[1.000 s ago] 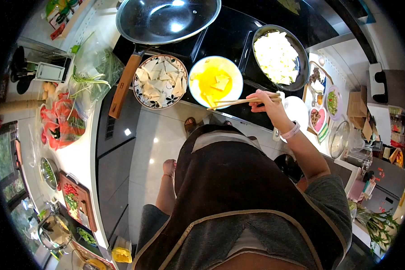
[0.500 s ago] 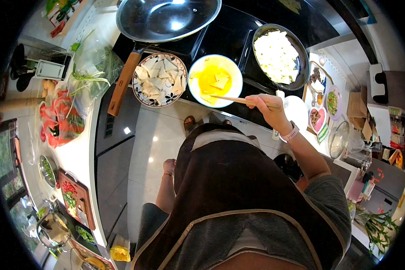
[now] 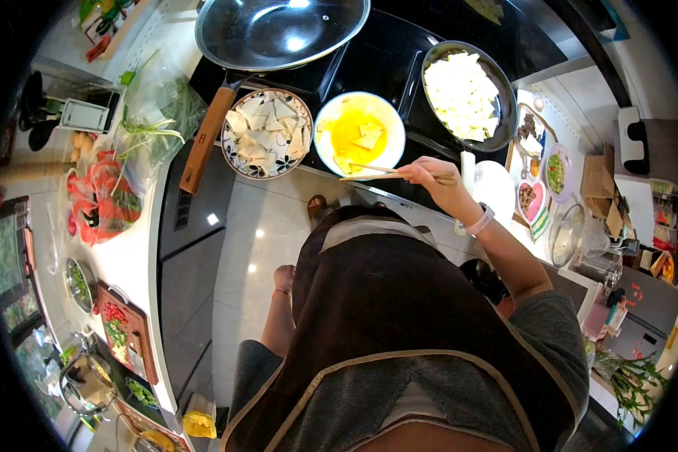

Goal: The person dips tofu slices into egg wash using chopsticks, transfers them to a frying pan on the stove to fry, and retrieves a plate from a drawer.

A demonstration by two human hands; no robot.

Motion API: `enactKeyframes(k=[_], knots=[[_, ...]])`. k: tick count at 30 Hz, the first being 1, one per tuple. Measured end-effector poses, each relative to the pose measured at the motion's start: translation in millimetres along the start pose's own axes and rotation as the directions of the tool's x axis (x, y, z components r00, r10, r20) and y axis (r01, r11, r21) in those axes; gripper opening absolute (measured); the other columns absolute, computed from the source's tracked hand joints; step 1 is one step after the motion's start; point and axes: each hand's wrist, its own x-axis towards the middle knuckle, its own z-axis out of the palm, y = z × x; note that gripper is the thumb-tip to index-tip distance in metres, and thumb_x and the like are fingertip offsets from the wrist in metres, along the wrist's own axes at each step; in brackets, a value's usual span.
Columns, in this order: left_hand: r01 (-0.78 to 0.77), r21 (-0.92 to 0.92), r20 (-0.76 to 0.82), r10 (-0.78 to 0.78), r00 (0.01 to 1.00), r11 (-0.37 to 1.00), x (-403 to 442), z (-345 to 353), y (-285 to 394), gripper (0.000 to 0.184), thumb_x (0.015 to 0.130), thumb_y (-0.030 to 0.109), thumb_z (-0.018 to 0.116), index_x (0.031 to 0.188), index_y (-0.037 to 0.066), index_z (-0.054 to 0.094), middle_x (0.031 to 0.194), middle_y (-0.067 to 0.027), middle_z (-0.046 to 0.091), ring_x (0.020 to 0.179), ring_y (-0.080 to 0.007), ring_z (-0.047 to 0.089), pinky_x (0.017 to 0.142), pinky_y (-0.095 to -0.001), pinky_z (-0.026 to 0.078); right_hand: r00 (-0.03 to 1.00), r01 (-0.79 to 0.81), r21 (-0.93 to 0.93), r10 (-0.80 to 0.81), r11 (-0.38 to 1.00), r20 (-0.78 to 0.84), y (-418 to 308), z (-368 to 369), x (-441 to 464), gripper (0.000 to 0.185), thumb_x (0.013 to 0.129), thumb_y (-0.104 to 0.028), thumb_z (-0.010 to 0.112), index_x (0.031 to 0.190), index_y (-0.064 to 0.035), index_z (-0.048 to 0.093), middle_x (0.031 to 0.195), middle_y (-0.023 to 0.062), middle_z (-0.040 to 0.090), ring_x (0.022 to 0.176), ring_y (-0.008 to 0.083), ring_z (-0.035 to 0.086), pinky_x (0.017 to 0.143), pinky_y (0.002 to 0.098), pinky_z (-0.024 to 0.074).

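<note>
My right hand [image 3: 429, 178] grips a pair of wooden chopsticks [image 3: 384, 174], their tips parted at the near rim of a white bowl [image 3: 400, 143]. In the bowl lie yellow liquid like beaten egg [image 3: 342, 135] and a few pale flat pieces [image 3: 368, 137]. A patterned plate [image 3: 306, 120] left of it is heaped with pale, flat, angular cut pieces [image 3: 267, 132]. To the right, a dark round pan [image 3: 502, 83] holds pale chopped pieces [image 3: 461, 94]. My left hand [image 3: 284, 277] hangs low beside the apron, fingers curled, with nothing seen in it.
A large lidded pan [image 3: 278, 34] stands on the black hob [image 3: 380, 56], its wooden handle [image 3: 207, 143] jutting over the counter edge. Left are a red bag [image 3: 105, 197] and a cutting board [image 3: 139, 328] with chopped vegetables. Small dishes [image 3: 556, 173] and a glass lid [image 3: 567, 233] stand right.
The chopsticks have swung flatter and drawn slightly toward me, with their tips now farther apart. My right hand has shifted a little left; my left hand stays low.
</note>
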Motion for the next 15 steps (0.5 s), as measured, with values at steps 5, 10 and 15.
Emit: enactKeyframes(k=[5, 10, 15], knots=[[0.015, -0.087, 0.028, -0.013, 1.000, 0.996, 0, 1, 0, 0.031, 0.075, 0.036, 0.050, 0.076, 0.011, 0.068, 0.076, -0.0125, 0.065, 0.080, -0.0337, 0.061, 0.072, -0.0426, 0.049, 0.995, 0.097, -0.117, -0.093, 0.988, 0.039, -4, -2, -3, 0.021, 0.093, -0.014, 0.052, 0.095, 0.0006, 0.068, 0.079, 0.0056, 0.065, 0.068, 0.0087, 0.057, 0.063, 0.0210, 0.0484], [0.020, 0.150, 0.185, -0.048, 0.981, 0.988, -1, -12, 17, 0.037, 0.079, 0.040, 0.046, 0.081, 0.011, 0.069, 0.085, -0.0155, 0.066, 0.084, -0.0339, 0.062, 0.075, -0.0436, 0.050, 0.993, -0.041, 0.083, 0.050, 0.996, -0.109, 4, -6, 2, 0.026, 0.094, -0.020, 0.052, 0.096, 0.0003, 0.068, 0.078, 0.0084, 0.067, 0.068, 0.0104, 0.061, 0.066, 0.0213, 0.0503], [-0.033, 0.113, 0.120, 0.020, 0.993, 0.993, -1, -9, 12, 0.035, 0.076, 0.039, 0.049, 0.078, 0.011, 0.069, 0.082, -0.0154, 0.066, 0.084, -0.0338, 0.062, 0.074, -0.0437, 0.050, 0.976, -0.094, 0.168, 0.124, 0.981, -0.179, 9, -8, 9, 0.029, 0.093, -0.024, 0.053, 0.095, 0.0003, 0.069, 0.078, 0.0096, 0.068, 0.067, 0.0112, 0.063, 0.065, 0.0218, 0.0513]])
